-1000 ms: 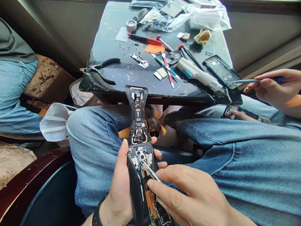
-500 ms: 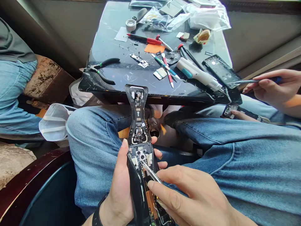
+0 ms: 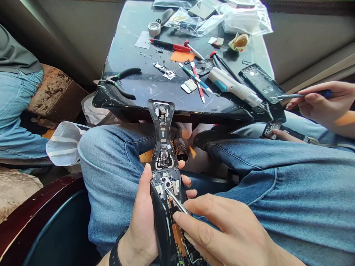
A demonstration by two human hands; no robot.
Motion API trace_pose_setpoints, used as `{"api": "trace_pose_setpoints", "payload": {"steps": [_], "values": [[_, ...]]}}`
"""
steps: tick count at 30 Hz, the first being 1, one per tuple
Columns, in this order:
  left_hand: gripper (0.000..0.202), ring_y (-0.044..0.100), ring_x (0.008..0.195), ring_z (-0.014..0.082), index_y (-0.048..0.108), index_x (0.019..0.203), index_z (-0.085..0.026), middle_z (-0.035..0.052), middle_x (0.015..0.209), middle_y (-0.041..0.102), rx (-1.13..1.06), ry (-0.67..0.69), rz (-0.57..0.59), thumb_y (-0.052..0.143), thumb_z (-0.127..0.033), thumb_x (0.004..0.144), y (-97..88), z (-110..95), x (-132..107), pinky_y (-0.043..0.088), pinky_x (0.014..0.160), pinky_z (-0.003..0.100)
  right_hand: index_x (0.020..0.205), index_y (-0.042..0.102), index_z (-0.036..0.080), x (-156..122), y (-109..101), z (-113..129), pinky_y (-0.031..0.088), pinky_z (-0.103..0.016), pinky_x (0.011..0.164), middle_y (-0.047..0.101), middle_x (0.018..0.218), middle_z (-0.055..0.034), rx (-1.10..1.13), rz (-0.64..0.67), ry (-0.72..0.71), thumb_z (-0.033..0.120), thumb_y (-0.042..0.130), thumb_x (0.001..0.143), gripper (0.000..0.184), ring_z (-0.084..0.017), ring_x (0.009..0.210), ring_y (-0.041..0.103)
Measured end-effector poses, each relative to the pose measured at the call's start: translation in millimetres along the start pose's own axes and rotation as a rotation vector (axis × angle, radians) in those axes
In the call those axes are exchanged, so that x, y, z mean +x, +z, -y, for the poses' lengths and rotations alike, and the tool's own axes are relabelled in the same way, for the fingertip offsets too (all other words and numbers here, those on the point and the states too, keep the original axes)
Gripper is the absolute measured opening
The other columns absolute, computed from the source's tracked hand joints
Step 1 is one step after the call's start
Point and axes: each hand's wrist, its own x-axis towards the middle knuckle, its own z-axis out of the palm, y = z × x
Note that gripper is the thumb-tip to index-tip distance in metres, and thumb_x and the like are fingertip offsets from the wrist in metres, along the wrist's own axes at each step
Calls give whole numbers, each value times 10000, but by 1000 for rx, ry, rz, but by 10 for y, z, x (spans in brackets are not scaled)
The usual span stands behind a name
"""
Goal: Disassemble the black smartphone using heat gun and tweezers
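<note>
My left hand [image 3: 142,221] is wrapped round an opened smartphone [image 3: 163,229], thumb on its left edge and fingertips showing along the right. Cameras, flex cables and an orange-brown strip show inside the phone. From its top end extends the black back cover [image 3: 163,138], inner side up, looking narrowed in the middle. In my right hand [image 3: 224,229], pinched between thumb and fingers, are metal tweezers [image 3: 177,202]. Their tips rest at or just above the parts below the cameras; contact is hard to tell. The phone's lower end is partly hidden by my right hand.
Ahead, a black table [image 3: 130,55] bears cutting pliers [image 3: 124,82], pens [image 3: 170,45], a pale electric screwdriver [image 3: 233,87], a phone frame [image 3: 260,81], plastic bags [image 3: 246,18] and small screws. At right, another person's hand [image 3: 330,101] holds a thin tool. Someone sits at left.
My hands, the phone and the tweezers stay nearly still. The person seated at the left edge has shifted slightly.
</note>
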Motion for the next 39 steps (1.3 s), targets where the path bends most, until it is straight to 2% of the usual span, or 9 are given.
{"api": "trace_pose_setpoints", "payload": {"steps": [6, 9, 12, 17, 24, 29, 33, 35, 39], "values": [[657, 779, 798, 263, 727, 1324, -186, 106, 926, 774, -5, -13, -3, 395, -670, 1029, 11, 3, -19, 630, 764, 381, 1077, 755, 188, 74, -42, 15, 580, -222, 713, 760, 907, -31, 32, 38, 103, 146, 530, 1066, 230, -127, 713, 688], [660, 768, 776, 261, 727, 1319, -178, 103, 915, 768, -19, -23, 11, 397, -669, 1027, 9, 13, -17, 622, 743, 381, 1013, 745, 193, 80, 10, 9, 553, -208, 624, 742, 840, -8, 78, 9, 123, 190, 507, 1082, 248, -116, 645, 664], [635, 757, 787, 260, 737, 1292, -176, 99, 915, 761, -29, -18, 19, 423, -659, 1025, -6, 37, -11, 613, 764, 385, 1057, 739, 163, 54, 72, -4, 535, -223, 615, 722, 849, -23, 75, -37, 70, 180, 493, 1090, 248, -125, 672, 654], [598, 745, 818, 252, 736, 1276, -172, 97, 922, 753, -46, -6, 51, 482, -647, 1015, -52, 87, -6, 602, 834, 389, 1167, 730, 98, -21, 122, -7, 553, -266, 682, 717, 927, -85, 55, -15, 1, 146, 471, 1092, 274, -159, 767, 660], [636, 758, 790, 257, 725, 1306, -167, 110, 935, 762, -61, -31, 95, 434, -658, 1026, -54, 62, 9, 608, 766, 373, 1182, 724, 227, -113, 173, -43, 614, -234, 706, 762, 979, -32, 152, -97, 140, 145, 577, 1008, 242, -151, 790, 733], [676, 772, 831, 281, 713, 1345, -189, 111, 964, 769, -70, -72, 144, 368, -680, 1034, -63, 2, 5, 604, 769, 389, 1276, 704, 190, -82, 54, -29, 654, -208, 730, 805, 1010, -63, 170, -183, 115, 125, 517, 1020, 324, -152, 828, 785], [692, 766, 821, 263, 707, 1364, -178, 116, 990, 768, -55, -61, 221, 361, -681, 1040, -65, -39, 2, 599, 744, 366, 1301, 710, 212, -55, -87, 3, 676, -207, 793, 827, 1103, -72, 164, -132, 232, 92, 586, 981, 364, -187, 902, 820], [693, 763, 827, 258, 710, 1361, -173, 113, 996, 766, -45, -57, 236, 365, -681, 1040, -61, -52, 3, 605, 763, 370, 1274, 724, 193, -58, -108, -5, 667, -195, 770, 825, 1079, -80, 200, -156, 200, 80, 580, 976, 351, -172, 860, 815], [712, 769, 887, 286, 715, 1351, -170, 113, 1008, 769, -61, -79, 263, 358, -698, 1034, -57, -57, 8, 609, 801, 390, 1207, 757, 193, -67, -70, -46, 648, -181, 757, 813, 1033, -64, 156, -84, 178, 78, 623, 971, 295, -146, 834, 802]]}}
